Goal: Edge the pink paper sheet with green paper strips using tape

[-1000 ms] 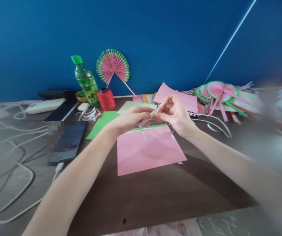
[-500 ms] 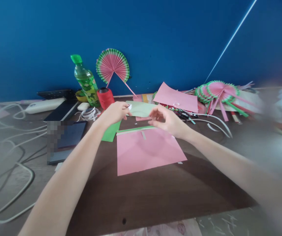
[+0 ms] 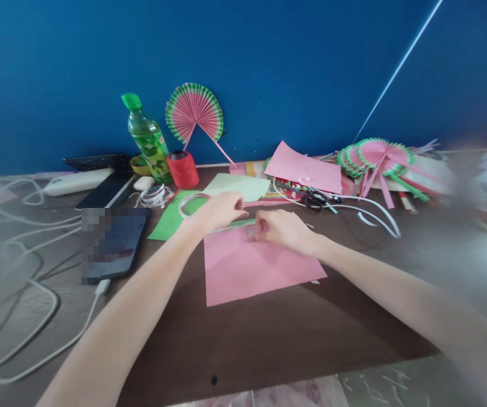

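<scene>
Can't read blurred bottle label (image 3: 159, 159). See pink sheet (image 3: 260, 271), long axis left-right, angled away rightward. Has left hand (image 3: 222, 209), right hand (image 3: 283, 228) fingers curled by far edge; can't tell if gripping.

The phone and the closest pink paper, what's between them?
In the head view, the left forearm crosses between the phone and the pink paper, over brown table.

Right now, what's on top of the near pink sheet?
On the near pink sheet, by its far edge, a small pale strip shows beside the fingertips of the right hand. That hand covers part of the sheet; whatever lies beneath it cannot be seen.
</scene>
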Available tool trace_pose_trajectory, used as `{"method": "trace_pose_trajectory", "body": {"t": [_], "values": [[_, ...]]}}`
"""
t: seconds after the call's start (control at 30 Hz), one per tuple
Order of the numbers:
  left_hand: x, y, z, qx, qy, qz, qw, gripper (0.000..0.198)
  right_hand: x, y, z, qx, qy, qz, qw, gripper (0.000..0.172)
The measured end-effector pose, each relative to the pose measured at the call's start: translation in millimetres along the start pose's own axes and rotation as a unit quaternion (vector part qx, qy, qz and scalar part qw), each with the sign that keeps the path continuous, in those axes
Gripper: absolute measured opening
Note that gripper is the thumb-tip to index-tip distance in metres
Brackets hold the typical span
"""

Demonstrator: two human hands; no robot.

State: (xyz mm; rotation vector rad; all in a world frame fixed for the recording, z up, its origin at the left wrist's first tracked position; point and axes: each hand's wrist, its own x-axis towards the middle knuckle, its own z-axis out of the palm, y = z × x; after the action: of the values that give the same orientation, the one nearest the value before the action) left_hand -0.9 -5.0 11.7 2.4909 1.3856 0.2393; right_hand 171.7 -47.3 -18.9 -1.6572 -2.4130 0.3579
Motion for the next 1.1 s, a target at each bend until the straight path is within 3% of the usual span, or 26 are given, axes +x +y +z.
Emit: {"method": "trace_pose_trajectory", "body": {"t": [0.17, 0.3, 0.47, 0.53, 0.63, 0.77, 0.93, 1.1], "values": [[2.5, 2.0, 14.2, -0.041, -0.077, -0.002, 0.996, 0.018, 1.0, 12.8, -10.1, -0.002, -0.056, -0.024, 0.998, 0.037], [5.8, -7.3, 13.0, -0.058, -0.115, 0.0, 0.992, 0.019, 5.7, 26.8, -20.0, -0.007, -0.106, -0.039, 0.994, 0.042], [6.4, -14.1, 5.2, -0.072, -0.151, 0.007, 0.986, 0.019, 11.8, 43.5, -34.3, 0.047, -0.204, -0.065, 0.976, 0.028], [5.5, -11.3, 4.4, -0.076, -0.146, 0.017, 0.986, 0.016, 12.8, 46.9, -38.0, 0.06, -0.221, -0.069, 0.971, 0.023], [4.9, -1.7, 10.0, -0.084, -0.081, 0.07, 0.991, 0.015, 13.7, 49.5, -40.2, 0.078, -0.219, -0.065, 0.97, 0.019], [7.9, 7.8, 25.7, -0.039, -0.042, 0.173, 0.983, 0.036, 14.2, 51.8, -40.4, 0.092, -0.243, -0.063, 0.964, 0.017], [11.9, 2.6, 30.6, 0.028, -0.094, 0.205, 0.974, 0.035, 13.0, 51.8, -42.6, 0.093, -0.273, -0.084, 0.954, 0.011], [9.3, -2.9, 28.6, 0.027, -0.11, 0.194, 0.974, 0.041, 15.8, 58.2, -43.9, 0.126, -0.24, -0.095, 0.958, 0.011]]}}
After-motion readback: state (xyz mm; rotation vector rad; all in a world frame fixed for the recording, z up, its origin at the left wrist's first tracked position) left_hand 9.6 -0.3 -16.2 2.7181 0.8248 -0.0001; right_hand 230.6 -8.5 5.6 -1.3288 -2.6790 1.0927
